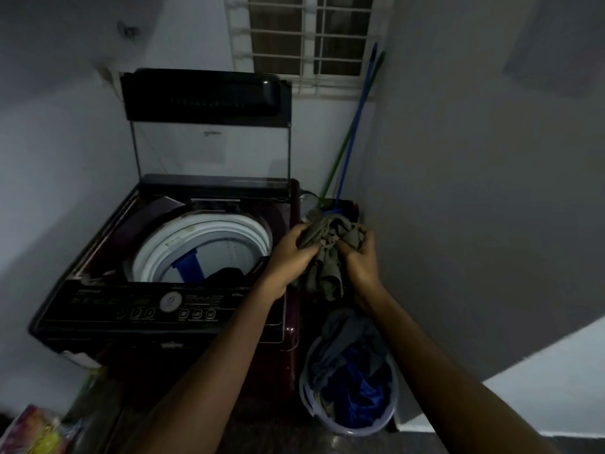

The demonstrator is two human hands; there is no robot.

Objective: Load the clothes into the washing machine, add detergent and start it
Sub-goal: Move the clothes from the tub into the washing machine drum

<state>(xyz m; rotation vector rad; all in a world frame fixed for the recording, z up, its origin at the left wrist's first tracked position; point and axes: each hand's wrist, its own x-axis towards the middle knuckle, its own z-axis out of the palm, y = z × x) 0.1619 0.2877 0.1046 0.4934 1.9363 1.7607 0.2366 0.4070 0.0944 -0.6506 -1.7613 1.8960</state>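
A dark top-loading washing machine (163, 309) stands at the left with its lid (204, 96) raised. Its white drum (209, 244) shows a blue part and a dark garment (227, 275) inside. Both hands hold one bunched grey-olive garment (329, 253) in the air, just right of the machine's right edge. My left hand (289, 252) grips its left side and my right hand (358, 257) grips its right side. Below them a round laundry basket (307, 393) on the floor holds several grey and blue clothes (352, 368).
Blue and green broom handles (355, 126) lean in the corner behind the basket. A grey wall (474, 191) closes the right side. A barred window (307, 40) is at the back. A colourful packet (36, 430) lies at the bottom left.
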